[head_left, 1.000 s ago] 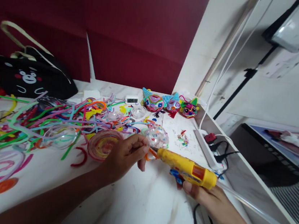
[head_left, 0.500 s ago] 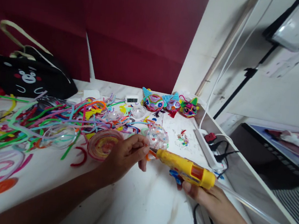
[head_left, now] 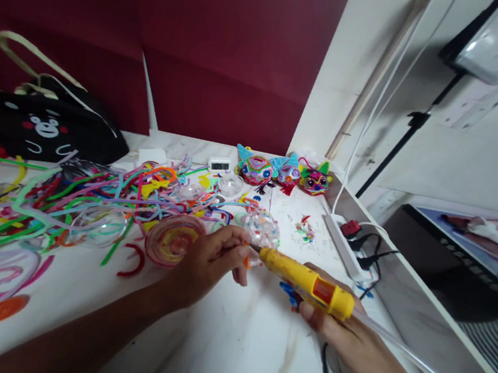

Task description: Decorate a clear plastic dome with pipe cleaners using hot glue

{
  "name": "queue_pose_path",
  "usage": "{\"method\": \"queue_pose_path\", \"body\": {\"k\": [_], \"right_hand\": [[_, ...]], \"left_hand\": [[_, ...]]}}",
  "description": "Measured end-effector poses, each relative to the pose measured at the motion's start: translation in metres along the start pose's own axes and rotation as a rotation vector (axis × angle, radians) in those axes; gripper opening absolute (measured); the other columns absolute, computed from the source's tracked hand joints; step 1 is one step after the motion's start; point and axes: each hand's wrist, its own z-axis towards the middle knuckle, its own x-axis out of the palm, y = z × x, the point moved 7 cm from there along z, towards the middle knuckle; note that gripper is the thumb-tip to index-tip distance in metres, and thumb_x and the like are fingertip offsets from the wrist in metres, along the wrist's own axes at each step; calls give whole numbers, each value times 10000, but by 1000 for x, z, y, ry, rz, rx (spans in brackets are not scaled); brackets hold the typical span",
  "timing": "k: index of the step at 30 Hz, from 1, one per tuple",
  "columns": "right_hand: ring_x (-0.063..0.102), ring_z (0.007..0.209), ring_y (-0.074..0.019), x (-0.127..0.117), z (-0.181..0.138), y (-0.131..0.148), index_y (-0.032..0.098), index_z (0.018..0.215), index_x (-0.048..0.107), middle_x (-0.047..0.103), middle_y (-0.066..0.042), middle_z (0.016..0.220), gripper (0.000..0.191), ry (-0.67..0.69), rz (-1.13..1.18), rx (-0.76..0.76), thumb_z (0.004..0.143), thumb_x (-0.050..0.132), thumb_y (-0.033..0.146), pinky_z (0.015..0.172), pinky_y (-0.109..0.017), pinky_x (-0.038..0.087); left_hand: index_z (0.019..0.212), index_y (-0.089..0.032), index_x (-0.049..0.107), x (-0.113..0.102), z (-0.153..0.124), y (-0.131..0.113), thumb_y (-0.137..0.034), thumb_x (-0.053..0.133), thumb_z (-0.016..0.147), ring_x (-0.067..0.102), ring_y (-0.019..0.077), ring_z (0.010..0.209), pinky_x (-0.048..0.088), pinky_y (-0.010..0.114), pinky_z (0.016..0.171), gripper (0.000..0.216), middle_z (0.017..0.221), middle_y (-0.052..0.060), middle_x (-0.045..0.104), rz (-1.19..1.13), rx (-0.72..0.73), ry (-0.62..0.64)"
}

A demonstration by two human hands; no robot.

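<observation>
My left hand (head_left: 210, 260) is pinched shut on a small orange pipe-cleaner piece (head_left: 246, 260) just above the white table (head_left: 234, 342). My right hand (head_left: 340, 331) grips a yellow glue gun (head_left: 305, 281), a clear glue stick (head_left: 413, 361) jutting from its back. The gun's nozzle touches the orange piece at my left fingertips. A clear dome with coloured bits (head_left: 262, 229) lies just behind the nozzle. A clear dome with an orange and yellow spiral (head_left: 174, 239) sits left of my left hand.
A heap of coloured pipe cleaners (head_left: 70, 201) covers the table's left. Three colourful pipe-cleaner masks (head_left: 284, 174) and a small digital clock (head_left: 219, 165) stand at the back. A black bear-face bag (head_left: 43, 122) sits far left. A white power strip (head_left: 345, 250) runs along the right edge.
The glue gun has shifted a little left and its nozzle has closed in on the orange piece in my left fingers. My right hand's grip has turned slightly.
</observation>
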Motion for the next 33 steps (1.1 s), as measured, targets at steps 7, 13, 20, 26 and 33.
{"method": "queue_pose_path", "body": {"k": [7, 13, 20, 26, 33], "right_hand": [[624, 795, -211, 2, 3, 13, 232, 895, 634, 632, -40, 893, 202, -26, -8, -144, 909, 505, 387, 621, -289, 509], [572, 692, -166, 3, 1, 16, 232, 845, 578, 579, -5, 804, 150, -72, 53, -182, 920, 492, 329, 634, -277, 474], [485, 657, -132, 7, -2, 11, 232, 911, 516, 511, 10, 813, 128, 18, 7, -136, 949, 459, 339, 600, -254, 405], [476, 684, -133, 9, -2, 9, 238, 922, 494, 496, 7, 846, 113, 26, -29, -152, 956, 444, 334, 627, -253, 404], [479, 664, -134, 8, -3, 7, 235, 921, 496, 498, 7, 816, 136, 16, -70, -128, 953, 444, 356, 609, -254, 409]], "left_hand": [[1041, -146, 485, 0, 0, -1, -236, 430, 929, 648, 141, 584, 483, 265, 625, 155, 622, 7, 689, 15, -51, -9], [1020, -153, 488, 0, 0, 0, -241, 447, 919, 653, 144, 577, 488, 267, 620, 140, 602, -7, 677, 17, -47, -20], [1019, -155, 495, -1, 0, 1, -231, 460, 913, 648, 138, 555, 491, 261, 597, 135, 599, -8, 683, 23, -24, -33], [1005, -155, 495, -2, 1, 2, -214, 465, 904, 655, 138, 560, 493, 251, 591, 121, 585, -16, 678, 8, -26, -43], [1008, -152, 500, -2, 1, 1, -221, 465, 903, 639, 126, 529, 486, 241, 571, 130, 593, -12, 683, 15, -29, -41]]}}
